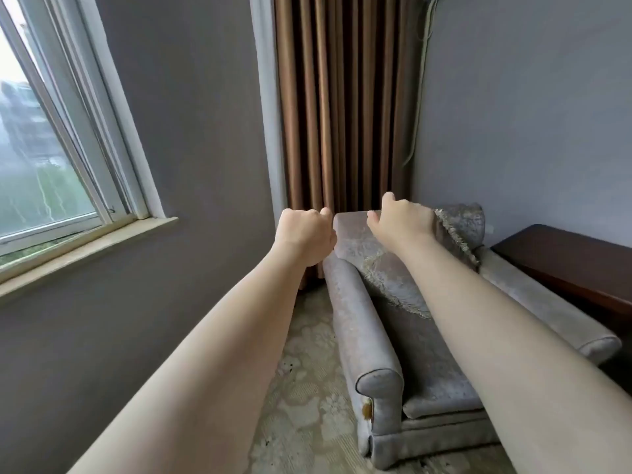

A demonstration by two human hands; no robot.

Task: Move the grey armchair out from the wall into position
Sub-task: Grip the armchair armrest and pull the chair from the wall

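**Position.** The grey armchair [427,371] stands at the far right corner of the carpet [307,388]. Its backrest is against the curtain [342,97], and its right side is just beside the dark cabinet [564,265].

**Hands.** Our right hand [402,222] lies over the top edge of the backrest. Its fingers bend over the far side, tips hidden, and the thumb is raised. Our left hand [304,234] is at the backrest's left corner with its fingers curled. We cannot tell whether they close on the corner or only touch it.

**Hazards, as we judge them:**
- **Loose cover:** The fringed cover [390,273] drapes over the backrest and seat. If we bear on the cloth rather than the frame, it may slide and the hold may fail.
- **High pull:** Both hands are at the top of the backrest. A pull from there may tip the chair instead of sliding it, and the carpet may drag at the base.
- **Curtain:** Its folds hang right behind the backrest and may catch.
- **Cabinet:** A swing to the right may strike its edge.

**Open room.** Carpet shows to the left of the left armrest [359,319], toward the wall under the window sill [85,248]. It also shows at the near edge, in front of the seat. We judge near and left to be the free directions.
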